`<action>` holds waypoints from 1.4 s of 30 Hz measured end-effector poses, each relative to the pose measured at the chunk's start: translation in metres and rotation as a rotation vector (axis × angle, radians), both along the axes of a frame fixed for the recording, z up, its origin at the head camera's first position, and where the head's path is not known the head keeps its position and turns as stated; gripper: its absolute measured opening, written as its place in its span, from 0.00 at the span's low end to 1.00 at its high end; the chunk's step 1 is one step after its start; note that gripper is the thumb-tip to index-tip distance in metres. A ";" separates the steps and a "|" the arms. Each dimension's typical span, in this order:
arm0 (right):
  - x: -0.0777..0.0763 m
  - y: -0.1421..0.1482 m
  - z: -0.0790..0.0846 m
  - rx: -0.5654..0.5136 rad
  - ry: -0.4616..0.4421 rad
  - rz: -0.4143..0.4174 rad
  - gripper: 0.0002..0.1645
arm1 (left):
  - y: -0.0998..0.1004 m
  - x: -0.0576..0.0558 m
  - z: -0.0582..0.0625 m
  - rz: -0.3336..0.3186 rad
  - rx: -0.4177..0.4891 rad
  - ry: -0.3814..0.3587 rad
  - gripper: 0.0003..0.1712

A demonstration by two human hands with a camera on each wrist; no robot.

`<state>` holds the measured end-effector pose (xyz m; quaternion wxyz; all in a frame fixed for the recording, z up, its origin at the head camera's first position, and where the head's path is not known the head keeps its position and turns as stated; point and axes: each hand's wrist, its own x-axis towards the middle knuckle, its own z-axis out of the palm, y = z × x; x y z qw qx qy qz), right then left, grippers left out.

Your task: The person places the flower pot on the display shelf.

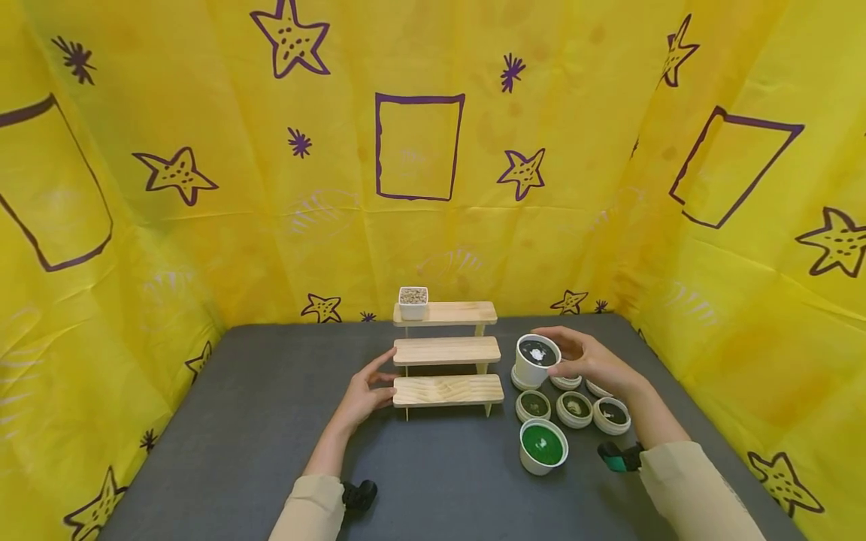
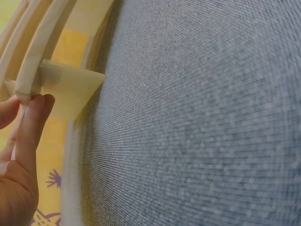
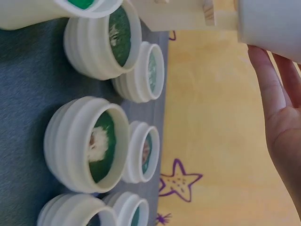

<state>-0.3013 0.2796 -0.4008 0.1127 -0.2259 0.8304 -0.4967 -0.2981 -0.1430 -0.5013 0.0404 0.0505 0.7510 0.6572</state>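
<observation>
A three-step wooden shelf stand [image 1: 448, 349] stands in the middle of the table, near the back. My left hand [image 1: 364, 397] pinches the left end of its lowest board; in the left wrist view the thumb and fingers [image 2: 35, 110] meet at that board's corner. My right hand [image 1: 595, 362] grips a white cup-shaped pot [image 1: 531, 373] with dark contents and a pale spot on top. This pot is raised and tilted, to the right of the stand; in the right wrist view, fingers [image 3: 268, 84] lie against its side. On the top board rests a small square white pot [image 1: 413, 310] filled with pale grains.
Several round ribbed white pots [image 3: 70, 146] with green or dark contents cluster right of the stand, below my right hand. A white pot with bright green contents [image 1: 543, 445] stands nearer the front. Yellow patterned cloth [image 1: 419, 248] walls the grey table [image 1: 271, 436] in.
</observation>
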 end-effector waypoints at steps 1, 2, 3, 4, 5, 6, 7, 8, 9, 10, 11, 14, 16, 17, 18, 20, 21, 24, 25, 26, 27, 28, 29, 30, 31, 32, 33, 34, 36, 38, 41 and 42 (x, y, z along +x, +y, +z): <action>-0.001 -0.002 0.001 -0.001 -0.004 -0.009 0.40 | 0.000 0.001 0.000 -0.002 -0.001 -0.001 0.43; -0.003 -0.005 0.002 -0.004 -0.008 -0.019 0.40 | 0.000 0.001 0.000 -0.005 -0.005 0.000 0.43; -0.004 -0.007 0.003 -0.012 -0.016 -0.023 0.40 | 0.000 0.001 0.000 -0.006 -0.005 -0.003 0.43; -0.006 -0.010 0.004 -0.025 -0.026 -0.028 0.40 | 0.000 0.001 0.000 -0.008 -0.008 -0.005 0.43; -0.008 -0.013 0.005 -0.036 -0.033 -0.032 0.40 | 0.000 0.001 0.000 -0.009 -0.007 -0.007 0.43; -0.010 -0.015 0.006 -0.046 -0.040 -0.037 0.40 | 0.000 0.000 0.000 -0.012 -0.010 -0.006 0.43; -0.012 -0.019 0.007 -0.058 -0.047 -0.042 0.40 | 0.000 0.000 0.000 -0.013 -0.011 -0.005 0.43; -0.015 -0.022 0.009 -0.066 -0.050 -0.043 0.40 | 0.000 0.000 0.000 -0.011 -0.011 -0.005 0.43; -0.017 -0.025 0.010 -0.074 -0.049 -0.044 0.40 | 0.000 0.000 0.000 -0.009 -0.008 -0.009 0.43; -0.019 -0.028 0.011 -0.077 -0.046 -0.046 0.40 | 0.000 0.000 0.000 -0.008 -0.010 -0.006 0.43; -0.022 -0.032 0.013 -0.076 -0.041 -0.046 0.40 | 0.000 -0.001 -0.001 -0.006 -0.010 -0.006 0.43; -0.028 -0.042 0.017 -0.086 -0.028 -0.048 0.41 | 0.000 -0.002 -0.002 -0.003 -0.006 -0.009 0.43; -0.032 -0.049 0.020 -0.101 -0.023 -0.044 0.41 | 0.000 -0.002 -0.003 -0.004 -0.007 -0.012 0.43; -0.033 -0.053 0.021 -0.110 -0.022 -0.044 0.41 | 0.000 -0.002 -0.003 -0.003 -0.005 -0.015 0.43; -0.035 -0.056 0.022 -0.120 -0.019 -0.041 0.40 | 0.000 -0.002 -0.003 -0.003 -0.004 -0.018 0.43; -0.037 -0.063 0.025 -0.127 -0.011 -0.042 0.40 | 0.000 -0.002 -0.002 -0.004 -0.007 -0.020 0.43; -0.039 -0.066 0.026 -0.128 -0.008 -0.045 0.40 | 0.001 -0.003 -0.002 -0.006 -0.009 -0.019 0.43; -0.043 -0.073 0.029 -0.121 -0.002 -0.063 0.41 | 0.001 -0.003 0.000 -0.011 -0.016 -0.016 0.43; -0.044 -0.076 0.029 -0.120 -0.001 -0.069 0.41 | 0.001 -0.003 0.000 -0.010 -0.019 -0.015 0.43; -0.046 -0.078 0.030 -0.123 -0.003 -0.073 0.41 | 0.001 -0.003 0.001 -0.006 -0.021 -0.017 0.43; -0.047 -0.081 0.031 -0.121 0.000 -0.074 0.41 | 0.001 -0.003 0.001 -0.005 -0.027 -0.012 0.43; -0.049 -0.083 0.032 -0.121 -0.003 -0.079 0.41 | 0.001 -0.003 0.001 0.000 -0.029 -0.013 0.43; -0.051 -0.085 0.032 -0.125 -0.006 -0.076 0.41 | 0.001 -0.002 0.001 0.004 -0.030 -0.013 0.43; -0.052 -0.088 0.033 -0.131 -0.013 -0.079 0.41 | 0.001 -0.002 0.001 0.008 -0.031 -0.008 0.43; -0.054 -0.090 0.033 -0.134 -0.017 -0.083 0.41 | 0.001 -0.002 0.001 0.009 -0.032 -0.007 0.43; -0.056 -0.092 0.034 -0.136 -0.018 -0.080 0.41 | 0.000 -0.001 0.001 0.010 -0.031 -0.005 0.43; -0.058 -0.095 0.034 -0.141 -0.023 -0.079 0.41 | 0.000 -0.001 0.000 0.008 -0.028 -0.005 0.43; -0.059 -0.097 0.034 -0.147 -0.030 -0.078 0.41 | 0.000 -0.001 0.001 0.007 -0.026 -0.011 0.43; -0.062 -0.101 0.035 -0.144 -0.031 -0.077 0.42 | 0.000 -0.002 0.000 0.002 -0.020 -0.014 0.43; -0.065 -0.106 0.035 -0.142 -0.039 -0.069 0.42 | -0.001 -0.002 0.000 0.000 -0.016 -0.023 0.42; -0.067 -0.114 0.036 -0.124 -0.035 -0.074 0.42 | -0.001 -0.003 -0.001 -0.001 -0.016 -0.026 0.42; -0.067 -0.116 0.037 -0.118 -0.029 -0.072 0.43 | -0.001 -0.003 -0.001 0.001 -0.019 -0.023 0.42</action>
